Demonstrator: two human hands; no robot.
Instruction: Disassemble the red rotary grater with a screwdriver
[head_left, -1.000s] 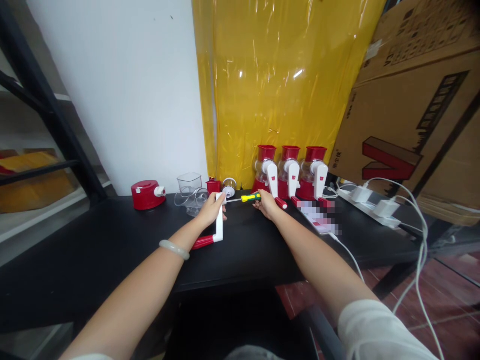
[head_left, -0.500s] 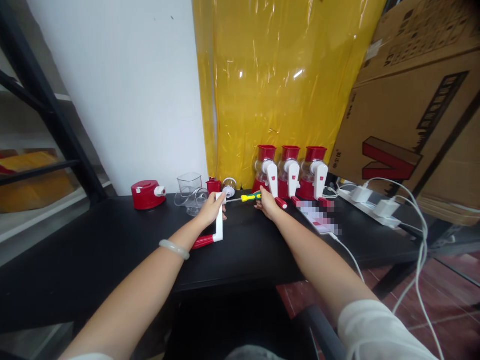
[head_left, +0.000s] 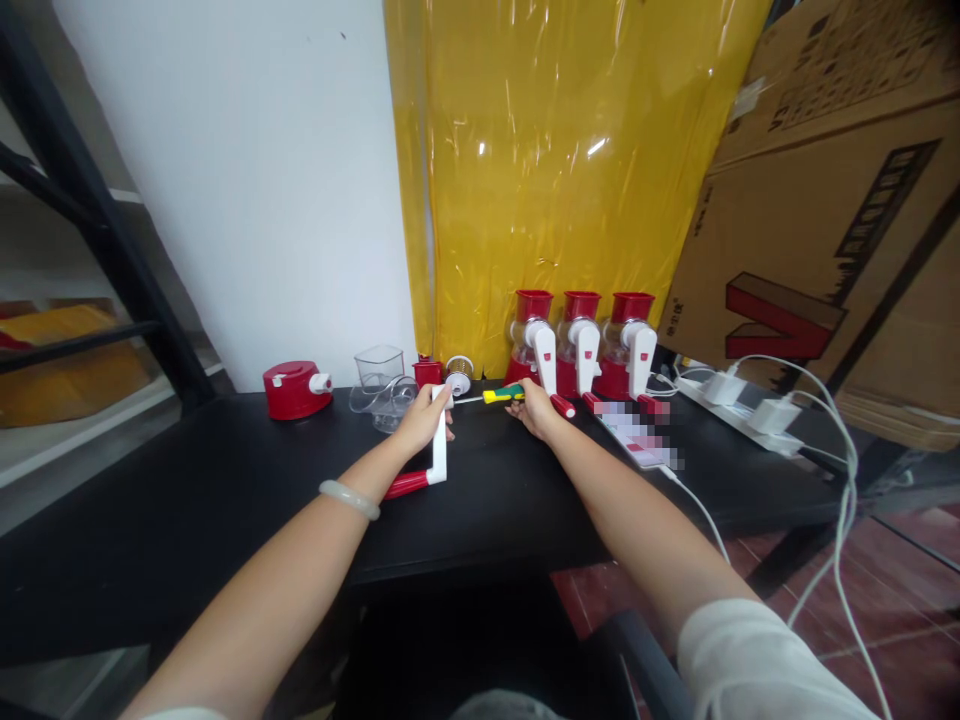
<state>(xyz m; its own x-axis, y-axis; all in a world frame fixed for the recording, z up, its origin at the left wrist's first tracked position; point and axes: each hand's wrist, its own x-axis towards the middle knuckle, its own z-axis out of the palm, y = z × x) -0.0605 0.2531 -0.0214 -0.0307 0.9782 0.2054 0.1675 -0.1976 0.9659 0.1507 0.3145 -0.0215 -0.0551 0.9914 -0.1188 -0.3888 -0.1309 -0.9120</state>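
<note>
My left hand (head_left: 422, 420) is closed around the top of a white crank handle (head_left: 438, 450) with a red grip (head_left: 406, 485), which lies on the black table (head_left: 225, 480). My right hand (head_left: 534, 408) grips a yellow and green screwdriver (head_left: 502, 395); its thin shaft points left toward the upper end of the crank, beside my left fingers. A pale bangle (head_left: 349, 498) sits on my left wrist.
Three red and white hand-crank devices (head_left: 577, 345) stand in a row against yellow plastic sheeting. A red lid (head_left: 294, 388), a clear cup (head_left: 379, 372) and small parts (head_left: 459, 376) sit at the back. A power strip (head_left: 739, 410) with chargers and cardboard boxes (head_left: 825, 220) lie right.
Almost nothing differs; the screwdriver handle has turned very slightly in my right hand while both hands stay in place.
</note>
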